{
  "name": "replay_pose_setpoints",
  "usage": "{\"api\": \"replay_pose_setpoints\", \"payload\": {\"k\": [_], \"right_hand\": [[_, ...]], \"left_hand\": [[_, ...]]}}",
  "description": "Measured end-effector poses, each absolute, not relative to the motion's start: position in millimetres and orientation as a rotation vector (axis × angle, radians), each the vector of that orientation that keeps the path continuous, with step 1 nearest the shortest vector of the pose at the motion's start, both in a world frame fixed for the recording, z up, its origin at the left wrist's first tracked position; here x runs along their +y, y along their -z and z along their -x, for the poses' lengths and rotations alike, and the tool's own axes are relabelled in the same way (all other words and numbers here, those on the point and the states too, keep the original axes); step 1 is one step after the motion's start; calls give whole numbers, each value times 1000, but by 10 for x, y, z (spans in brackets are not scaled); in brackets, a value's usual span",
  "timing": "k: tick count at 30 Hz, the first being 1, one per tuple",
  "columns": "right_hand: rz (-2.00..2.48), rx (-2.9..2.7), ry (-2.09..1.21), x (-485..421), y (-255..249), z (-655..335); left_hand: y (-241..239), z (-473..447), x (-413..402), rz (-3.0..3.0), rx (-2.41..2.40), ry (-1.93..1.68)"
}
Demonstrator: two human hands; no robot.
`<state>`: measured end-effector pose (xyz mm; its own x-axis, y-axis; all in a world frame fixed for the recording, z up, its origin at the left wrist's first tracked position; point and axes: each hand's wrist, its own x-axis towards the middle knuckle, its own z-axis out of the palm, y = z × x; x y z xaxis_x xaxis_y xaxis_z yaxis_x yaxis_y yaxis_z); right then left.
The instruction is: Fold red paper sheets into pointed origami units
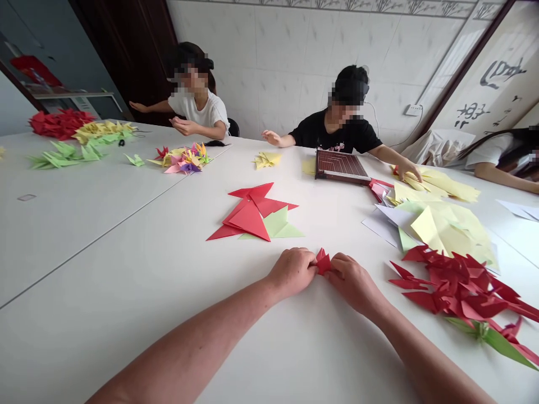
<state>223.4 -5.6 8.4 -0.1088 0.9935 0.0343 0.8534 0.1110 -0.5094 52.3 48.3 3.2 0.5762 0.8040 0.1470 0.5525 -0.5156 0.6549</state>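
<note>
My left hand (292, 271) and my right hand (352, 279) rest together on the white table (126, 269), both pinching a small folded piece of red paper (323, 261) between their fingertips. Just beyond them lies a stack of red and light green paper folded into triangles (256, 216). To the right of my right hand sits a pile of finished red origami pieces (458, 289) with a green one (497, 339) at its near edge.
Loose yellow, green and white sheets (442, 224) lie at the right. A paper cutter (342, 166) stands before a person in black (337, 132). A person in white (197, 106) sits by multicoloured origami (185, 159). Red, yellow and green piles (76, 134) fill the far left.
</note>
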Motion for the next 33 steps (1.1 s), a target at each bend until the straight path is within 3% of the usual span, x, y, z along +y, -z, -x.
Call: {"api": "replay_pose_setpoints", "payload": {"k": [6, 26, 33], "right_hand": [[1933, -1982, -630, 5, -157, -2220], [2037, -2019, -490, 54, -115, -2158], [2107, -1945, -400, 6, -81, -2122]], "left_hand": [[-52, -547, 514, -2229, 1112, -546], [-33, -610, 566, -2330, 1229, -382], [56, -630, 496, -2480, 1231, -578]]}}
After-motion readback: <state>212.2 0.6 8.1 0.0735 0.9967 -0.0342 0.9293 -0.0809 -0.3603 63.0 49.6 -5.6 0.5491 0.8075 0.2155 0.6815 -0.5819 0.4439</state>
